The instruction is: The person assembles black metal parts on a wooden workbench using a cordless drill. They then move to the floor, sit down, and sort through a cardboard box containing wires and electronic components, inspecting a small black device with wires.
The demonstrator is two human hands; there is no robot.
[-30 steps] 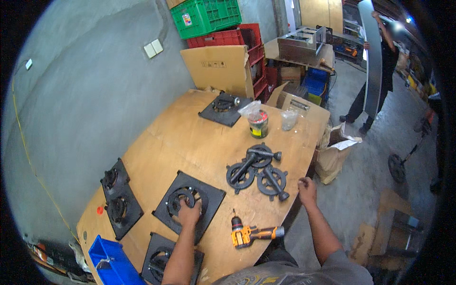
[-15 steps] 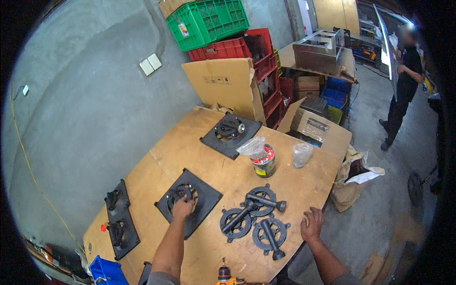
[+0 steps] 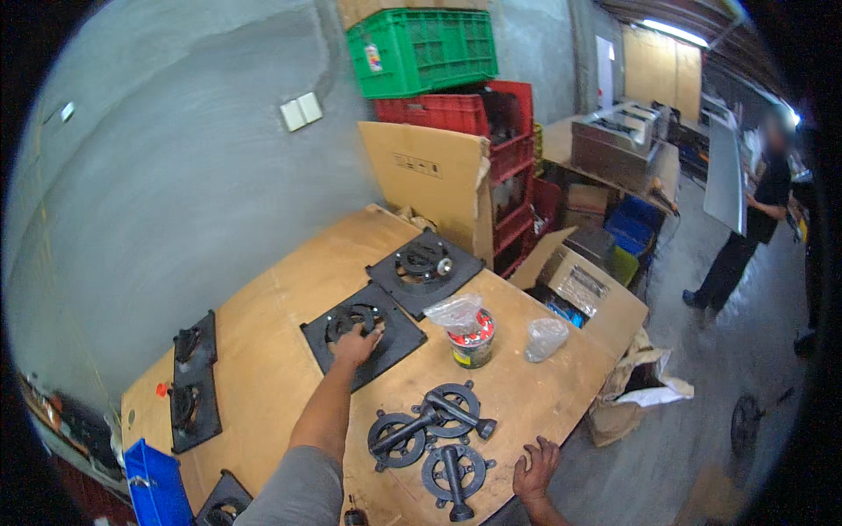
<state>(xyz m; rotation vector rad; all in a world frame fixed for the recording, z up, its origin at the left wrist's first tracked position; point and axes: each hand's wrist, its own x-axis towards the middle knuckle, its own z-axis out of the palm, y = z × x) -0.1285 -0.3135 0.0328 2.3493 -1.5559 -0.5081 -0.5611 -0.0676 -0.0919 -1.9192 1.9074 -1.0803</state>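
My left hand (image 3: 355, 345) reaches out over a black square metal plate (image 3: 387, 359). Its fingers are closed on the round black burner (image 3: 340, 322) in the plate's middle; the fingertips are partly hidden. This plate's far corner meets a second black plate (image 3: 456, 282) that carries a similar burner (image 3: 419, 260). By the table's right edge, my right hand (image 3: 537, 469) hangs with loosely bent fingers apart, holding nothing. Close to it lie three black cast-iron gas burners (image 3: 455, 480), each a ring with a tube, grouped together on the wooden table (image 3: 289, 412).
A bucket (image 3: 472, 351) of small red parts, topped by a plastic bag, stands beside another clear bag (image 3: 545, 338). More black plates (image 3: 195, 386) and a blue bin (image 3: 158, 482) are at left. Cartons and stacked crates (image 3: 423, 53) rise behind; a person (image 3: 763, 202) holds a metal sheet.
My left hand has shifted the plate with its burner away from me, up against the farther plate. The view has swung, and the drill at the lower edge has mostly left it.
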